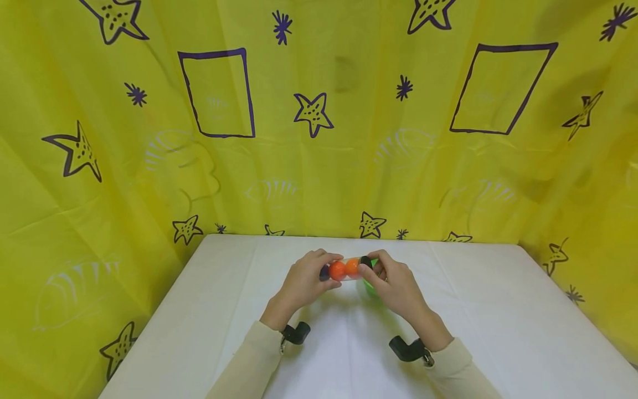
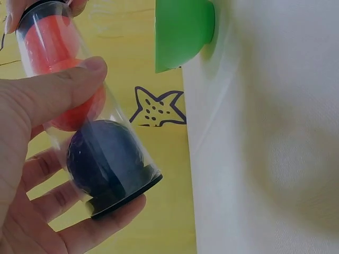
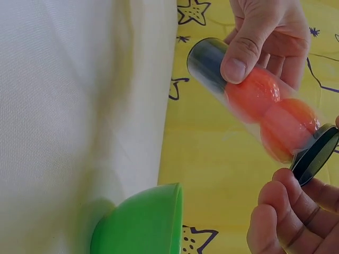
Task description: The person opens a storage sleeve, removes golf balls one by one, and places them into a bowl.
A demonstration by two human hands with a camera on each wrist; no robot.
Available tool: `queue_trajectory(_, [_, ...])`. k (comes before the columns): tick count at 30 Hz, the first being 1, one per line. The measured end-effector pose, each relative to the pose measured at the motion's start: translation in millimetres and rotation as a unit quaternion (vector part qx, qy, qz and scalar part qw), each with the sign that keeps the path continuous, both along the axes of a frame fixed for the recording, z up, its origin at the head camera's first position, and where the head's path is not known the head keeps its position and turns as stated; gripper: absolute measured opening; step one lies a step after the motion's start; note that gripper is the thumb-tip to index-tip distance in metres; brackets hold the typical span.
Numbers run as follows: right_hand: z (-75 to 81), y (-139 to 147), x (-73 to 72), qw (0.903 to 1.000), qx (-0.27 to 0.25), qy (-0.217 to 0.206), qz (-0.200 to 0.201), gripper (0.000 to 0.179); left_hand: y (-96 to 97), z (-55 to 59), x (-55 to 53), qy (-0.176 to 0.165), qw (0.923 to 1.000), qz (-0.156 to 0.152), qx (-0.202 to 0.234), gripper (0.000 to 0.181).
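A clear tube (image 3: 265, 114) with black ends is held in the air, tilted, above the table. Inside sit two orange balls (image 1: 345, 270) and, at the left-hand end, a dark ball (image 2: 108, 156). My left hand (image 1: 306, 278) grips the tube, its thumb lying across the clear wall. At the other end, my right hand (image 1: 400, 284) holds the black cap (image 3: 316, 154) with its fingers. Whether this cap is loosened I cannot tell. A green bowl (image 3: 140, 225) stands on the table, partly hidden behind the right hand in the head view.
The table (image 1: 199, 332) has a white cover. A yellow curtain (image 1: 319, 177) with starfish and fish drawings hangs behind it and at both sides. Black wrist mounts (image 1: 297, 333) sit on both forearms, below the beige sleeves' cuffs.
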State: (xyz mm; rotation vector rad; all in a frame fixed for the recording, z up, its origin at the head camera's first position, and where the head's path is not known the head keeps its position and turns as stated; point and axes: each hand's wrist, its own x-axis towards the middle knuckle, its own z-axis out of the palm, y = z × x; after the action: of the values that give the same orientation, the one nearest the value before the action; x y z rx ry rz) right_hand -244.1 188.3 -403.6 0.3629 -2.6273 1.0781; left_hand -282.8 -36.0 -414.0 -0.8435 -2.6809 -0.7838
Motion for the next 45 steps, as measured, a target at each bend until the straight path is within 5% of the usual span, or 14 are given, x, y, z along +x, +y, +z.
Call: queue_trajectory(45, [4.4, 10, 1.7, 0.9962, 0.046, -0.002, 0.074, 0.032, -3.9, 1.0, -0.8, 0.002, 0.999, -0.043, -0.012, 0.054])
